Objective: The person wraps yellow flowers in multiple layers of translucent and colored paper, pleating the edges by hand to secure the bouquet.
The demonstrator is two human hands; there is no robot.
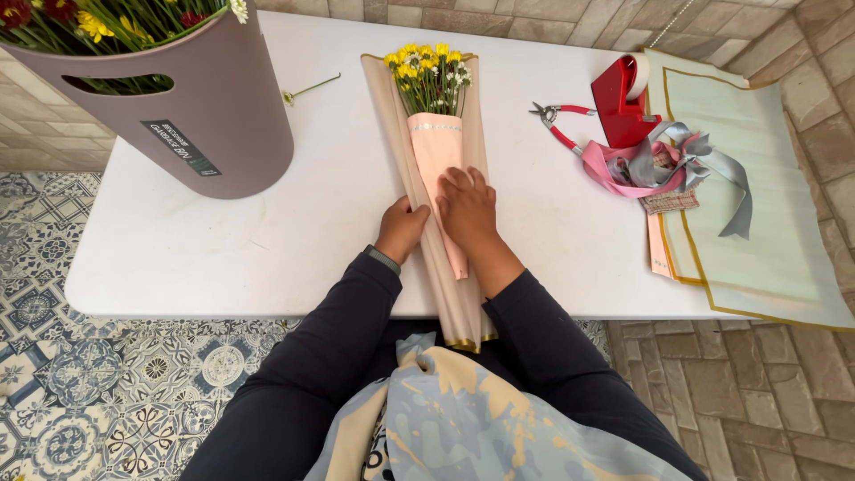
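A narrow bouquet [431, 80] of yellow and white flowers lies lengthwise on the white table [223, 240], wrapped in beige paper [463, 312] with a pink inner sheet [436, 147]. My right hand [467, 209] presses flat on the pink sheet, fingers spread. My left hand [401, 229] grips the wrap's left edge, fingers curled around the paper. The wrap's lower end hangs over the table's near edge.
A tall mauve flower bucket [191, 107] stands at the back left. A loose stem [307, 89] lies near it. At the right lie red-handled pruners [557, 120], a red tape dispenser [619, 102], pink and grey ribbons [663, 165], and pale green wrapping sheets [766, 232].
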